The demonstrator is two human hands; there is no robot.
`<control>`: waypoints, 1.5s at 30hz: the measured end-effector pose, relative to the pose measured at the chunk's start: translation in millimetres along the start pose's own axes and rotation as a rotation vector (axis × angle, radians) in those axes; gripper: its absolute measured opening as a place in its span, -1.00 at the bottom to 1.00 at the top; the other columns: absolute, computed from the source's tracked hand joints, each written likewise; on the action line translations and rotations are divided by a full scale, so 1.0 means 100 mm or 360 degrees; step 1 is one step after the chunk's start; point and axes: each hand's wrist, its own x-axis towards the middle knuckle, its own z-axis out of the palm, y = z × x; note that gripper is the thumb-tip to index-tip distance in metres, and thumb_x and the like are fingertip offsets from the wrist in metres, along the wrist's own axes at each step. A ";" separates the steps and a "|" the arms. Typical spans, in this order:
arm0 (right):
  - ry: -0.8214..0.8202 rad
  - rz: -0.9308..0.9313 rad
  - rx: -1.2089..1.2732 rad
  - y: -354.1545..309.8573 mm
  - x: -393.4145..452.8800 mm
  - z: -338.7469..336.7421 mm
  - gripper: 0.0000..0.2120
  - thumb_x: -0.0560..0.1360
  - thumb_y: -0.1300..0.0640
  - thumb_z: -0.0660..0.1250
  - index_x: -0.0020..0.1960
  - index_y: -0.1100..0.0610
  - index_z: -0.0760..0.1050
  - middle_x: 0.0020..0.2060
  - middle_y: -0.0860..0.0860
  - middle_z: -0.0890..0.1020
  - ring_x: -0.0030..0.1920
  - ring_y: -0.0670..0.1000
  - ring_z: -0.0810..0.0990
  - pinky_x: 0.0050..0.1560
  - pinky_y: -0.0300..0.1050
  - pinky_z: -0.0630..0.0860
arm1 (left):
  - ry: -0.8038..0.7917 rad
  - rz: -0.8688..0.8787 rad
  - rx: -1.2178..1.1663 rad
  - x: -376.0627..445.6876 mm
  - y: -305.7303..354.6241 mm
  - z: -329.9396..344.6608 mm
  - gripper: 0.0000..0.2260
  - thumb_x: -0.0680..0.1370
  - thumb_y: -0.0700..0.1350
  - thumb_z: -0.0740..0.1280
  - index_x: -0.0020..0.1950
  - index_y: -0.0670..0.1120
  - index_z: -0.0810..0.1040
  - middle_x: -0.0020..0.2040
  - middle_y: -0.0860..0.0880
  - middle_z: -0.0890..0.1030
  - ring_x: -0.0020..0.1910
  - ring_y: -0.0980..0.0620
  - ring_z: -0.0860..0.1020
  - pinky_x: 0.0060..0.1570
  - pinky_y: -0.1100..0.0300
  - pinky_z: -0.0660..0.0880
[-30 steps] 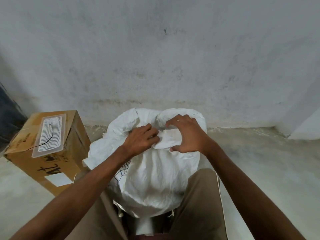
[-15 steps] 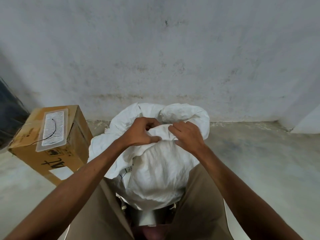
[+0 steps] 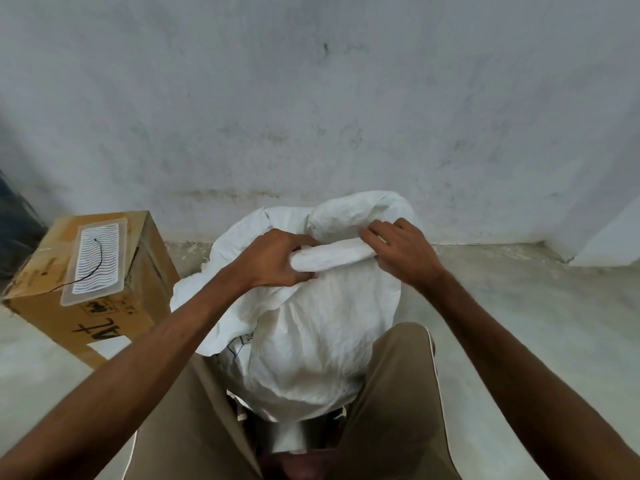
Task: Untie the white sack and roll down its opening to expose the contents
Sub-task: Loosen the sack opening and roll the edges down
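Note:
A full white woven sack [image 3: 311, 341] stands on the floor between my knees. Its near top edge is rolled into a tight tube [image 3: 332, 258] lying across the mouth. My left hand [image 3: 273, 259] grips the left end of this roll, fingers curled over it. My right hand [image 3: 398, 252] pinches the right end, fingers bent over the top. Behind the roll the far side of the sack's mouth [image 3: 360, 209] bulges up. The contents are hidden by the fabric.
A brown cardboard box [image 3: 104, 306] with a clear plastic sheet [image 3: 95, 258] and a thin black wire on top stands at the left. A stained grey wall [image 3: 311, 98] rises just behind the sack. Bare concrete floor [image 3: 536, 306] spreads to the right.
Both hands have moved apart along the sack's top edge. The bunched fabric between them is now a stretched, rolled tube. The view has tilted slightly.

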 end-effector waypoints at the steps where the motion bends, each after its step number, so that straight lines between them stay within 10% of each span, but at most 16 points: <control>1: -0.0020 -0.0050 0.0028 0.08 0.00 -0.04 -0.64 0.35 0.43 0.39 0.13 0.24 0.55 -0.08 0.14 0.65 -0.28 0.13 0.59 -0.32 -0.03 0.49 | 0.0036 0.0035 -0.0009 0.00 0.03 -0.02 -0.54 0.37 0.24 0.47 0.25 0.17 0.60 -0.12 0.17 0.72 -0.16 0.23 0.64 -0.14 0.13 0.60; 10: -0.0412 0.0267 0.0150 -0.15 0.06 -0.12 -0.22 0.32 -0.21 0.44 0.47 0.00 0.34 0.28 0.00 0.50 0.11 0.05 0.54 0.01 0.04 0.46 | 0.0452 0.0250 -0.0008 0.02 0.24 0.09 -0.72 0.44 -0.18 0.50 0.14 -0.06 0.70 -0.19 0.01 0.74 -0.36 0.04 0.64 -0.31 0.16 0.56; 14: -0.0204 0.0141 0.0020 -0.32 0.20 -0.03 -0.55 0.27 0.25 0.55 0.15 0.16 0.60 -0.11 0.06 0.62 -0.28 0.07 0.56 -0.33 -0.14 0.27 | 0.0334 0.0366 0.0064 0.05 0.25 0.05 -0.70 0.42 -0.12 0.54 0.13 -0.02 0.60 -0.30 0.05 0.66 -0.45 0.08 0.53 -0.40 0.10 0.52; 20: -0.0071 0.0077 0.0219 -0.29 0.29 -0.05 -0.66 0.21 0.34 0.53 -0.04 0.19 0.63 -0.20 0.05 0.61 -0.41 0.05 0.51 -0.45 -0.18 0.20 | -0.0135 0.0268 -0.0056 -0.05 0.02 -0.05 -0.47 0.37 -0.02 0.52 0.26 0.11 0.36 -0.26 0.20 0.53 -0.33 0.20 0.51 -0.37 0.36 0.40; 24: -0.0338 0.0341 0.0667 -0.25 0.39 -0.18 -0.63 0.30 0.15 0.49 0.09 0.07 0.57 -0.09 -0.05 0.61 -0.24 0.04 0.59 -0.29 -0.01 0.53 | 0.0250 0.0391 0.0222 -0.10 -0.07 -0.05 -0.62 0.40 -0.15 0.49 0.11 0.02 0.42 -0.24 0.14 0.56 -0.41 0.07 0.50 -0.43 0.12 0.47; 28: -0.0774 0.0562 0.1016 -0.28 0.60 -0.26 -0.36 0.25 -0.31 0.49 0.28 -0.19 0.44 0.15 -0.23 0.58 0.13 -0.12 0.55 0.15 -0.07 0.46 | 0.0562 0.0810 0.0766 -0.09 -0.11 0.01 -0.64 0.24 -0.40 0.54 -0.02 -0.17 0.62 -0.21 -0.18 0.67 -0.43 -0.14 0.59 -0.53 0.11 0.51; 33: -0.1103 0.0581 0.1194 -0.42 0.71 -0.07 -0.38 0.17 -0.10 0.66 0.16 -0.07 0.53 -0.30 -0.18 0.59 -0.28 -0.21 0.57 -0.18 -0.23 0.53 | 0.0898 0.1103 0.1112 -0.13 -0.15 0.19 -0.79 0.50 -0.43 0.33 -0.07 -0.13 0.53 -0.09 -0.13 0.71 -0.42 -0.04 0.53 -0.45 0.14 0.48; 36: -0.1035 0.0575 0.1250 -0.62 0.56 0.10 -0.32 0.17 -0.22 0.65 0.17 -0.03 0.48 -0.10 -0.20 0.56 -0.11 -0.20 0.55 -0.09 -0.32 0.50 | 0.0880 0.1008 0.1093 -0.21 -0.18 0.21 -0.76 0.52 -0.42 0.25 -0.14 -0.14 0.62 -0.07 -0.14 0.71 -0.41 -0.06 0.54 -0.45 0.12 0.49; 39: -0.0738 0.0696 0.1284 -0.71 0.49 0.20 -0.75 0.32 0.08 0.56 -0.06 0.11 0.60 -0.26 -0.07 0.64 -0.26 -0.08 0.59 -0.22 0.03 0.58 | 0.0676 0.0920 0.0936 -0.24 -0.15 0.15 -0.81 0.42 -0.35 0.38 -0.06 -0.12 0.64 -0.03 -0.10 0.69 -0.41 -0.06 0.55 -0.47 0.14 0.49; 45: -0.0452 0.0547 0.0731 -0.60 0.41 0.18 -0.76 0.31 0.26 0.50 -0.03 0.11 0.65 -0.18 0.05 0.72 -0.20 0.14 0.68 -0.27 -0.02 0.59 | -0.0260 -0.0187 -0.0443 -0.18 -0.17 0.00 -0.27 0.29 0.06 0.64 0.36 0.13 0.35 0.05 0.09 0.62 -0.06 0.16 0.62 -0.09 0.33 0.55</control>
